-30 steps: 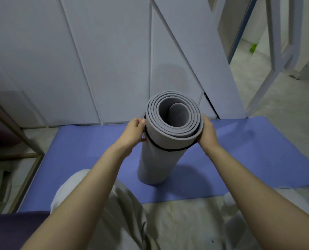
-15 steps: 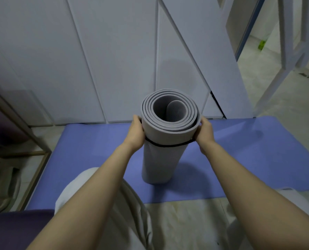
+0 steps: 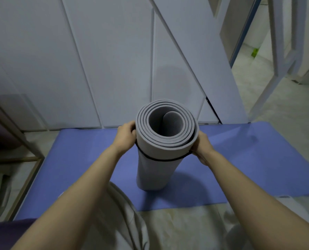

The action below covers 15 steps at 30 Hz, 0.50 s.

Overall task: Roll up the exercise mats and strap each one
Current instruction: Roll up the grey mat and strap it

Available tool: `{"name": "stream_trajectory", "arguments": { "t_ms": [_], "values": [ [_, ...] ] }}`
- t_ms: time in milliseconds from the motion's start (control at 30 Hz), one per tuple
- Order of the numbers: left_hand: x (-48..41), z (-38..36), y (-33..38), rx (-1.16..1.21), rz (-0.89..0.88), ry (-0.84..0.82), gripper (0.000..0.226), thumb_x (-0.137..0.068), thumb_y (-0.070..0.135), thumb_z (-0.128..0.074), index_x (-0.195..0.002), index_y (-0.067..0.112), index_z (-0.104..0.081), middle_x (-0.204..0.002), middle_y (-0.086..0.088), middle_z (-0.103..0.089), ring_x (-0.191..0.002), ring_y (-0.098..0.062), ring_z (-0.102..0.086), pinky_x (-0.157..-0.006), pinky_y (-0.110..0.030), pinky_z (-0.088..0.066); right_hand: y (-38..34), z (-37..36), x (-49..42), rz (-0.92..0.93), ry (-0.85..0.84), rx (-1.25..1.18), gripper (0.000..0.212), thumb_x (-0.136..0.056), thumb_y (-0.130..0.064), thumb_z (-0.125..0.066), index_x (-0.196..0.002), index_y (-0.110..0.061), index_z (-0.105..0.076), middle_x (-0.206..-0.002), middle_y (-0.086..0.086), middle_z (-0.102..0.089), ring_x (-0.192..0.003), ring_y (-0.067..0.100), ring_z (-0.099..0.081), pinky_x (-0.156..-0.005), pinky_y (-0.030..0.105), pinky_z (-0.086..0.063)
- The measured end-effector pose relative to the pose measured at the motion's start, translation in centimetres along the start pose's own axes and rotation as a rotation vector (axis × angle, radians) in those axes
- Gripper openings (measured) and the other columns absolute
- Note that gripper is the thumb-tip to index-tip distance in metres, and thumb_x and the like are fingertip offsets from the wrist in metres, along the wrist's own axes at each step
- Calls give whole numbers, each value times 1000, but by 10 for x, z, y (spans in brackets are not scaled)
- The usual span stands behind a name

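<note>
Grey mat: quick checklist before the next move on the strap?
1. Grey mat rolled and standing on end on the blue mat: ok.
2. Black strap looped round the roll near its top: ok in front; far side hidden, cannot tell.
3. Strap level: not ok, it dips in front between the hands.
4. Left hand holds the strap at the roll's side: ok.
5. Right hand holds the strap on the opposite side: ok.
6. Second roll: not ok, the blue mat lies flat.
</note>
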<state>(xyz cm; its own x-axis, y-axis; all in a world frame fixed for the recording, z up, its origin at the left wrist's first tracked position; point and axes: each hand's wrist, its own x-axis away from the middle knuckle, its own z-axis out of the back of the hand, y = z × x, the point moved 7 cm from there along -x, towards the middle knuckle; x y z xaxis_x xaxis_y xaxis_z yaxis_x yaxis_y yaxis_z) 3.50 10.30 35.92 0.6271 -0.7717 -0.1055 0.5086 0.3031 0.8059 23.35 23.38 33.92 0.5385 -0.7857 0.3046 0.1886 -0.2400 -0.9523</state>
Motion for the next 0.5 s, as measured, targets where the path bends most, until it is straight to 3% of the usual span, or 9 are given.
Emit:
{"name": "stream_trajectory", "arguments": {
  "t_ms": [133,200,333,500],
  "values": [
    [-3,-5,10,228,-16,-190,29,-98,4,-45,-124,14,-53,-109,9,-59,-98,-5,-56,-86,-25,-46,-11,1,3,82,30,3,31,-102,-15,-32,-91,-8,-60,-69,6,-62,-58,20,-53,-41,26,-46],
    [-6,-9,12,338,-8,-229,37,-96,-2,-45,-126,21,-47,-111,15,-57,-101,4,-55,-81,-15,-48,-15,4,0,86,57,-25,29,-101,-15,-34,-86,-7,-57,-66,7,-57,-54,18,-49,-36,21,-42],
    [-19,-8,14,355,23,-234,35,-93,-11,-44,-114,14,-58,-95,10,-66,-84,-2,-62,-68,-16,-52,-15,4,-3,95,28,-88,33,-100,-12,-33,-77,-6,-56,-58,5,-56,-42,12,-52,-36,19,-39],
    [-30,-5,2,391,70,-235,28,-92,-7,-48,-95,16,-64,-79,10,-69,-71,-2,-64,-60,-18,-50,-15,-3,-15,85,-7,-90,37,-100,-9,-30,-76,-9,-58,-45,-5,-58,-37,7,-51,-35,18,-38]
  ]
}}
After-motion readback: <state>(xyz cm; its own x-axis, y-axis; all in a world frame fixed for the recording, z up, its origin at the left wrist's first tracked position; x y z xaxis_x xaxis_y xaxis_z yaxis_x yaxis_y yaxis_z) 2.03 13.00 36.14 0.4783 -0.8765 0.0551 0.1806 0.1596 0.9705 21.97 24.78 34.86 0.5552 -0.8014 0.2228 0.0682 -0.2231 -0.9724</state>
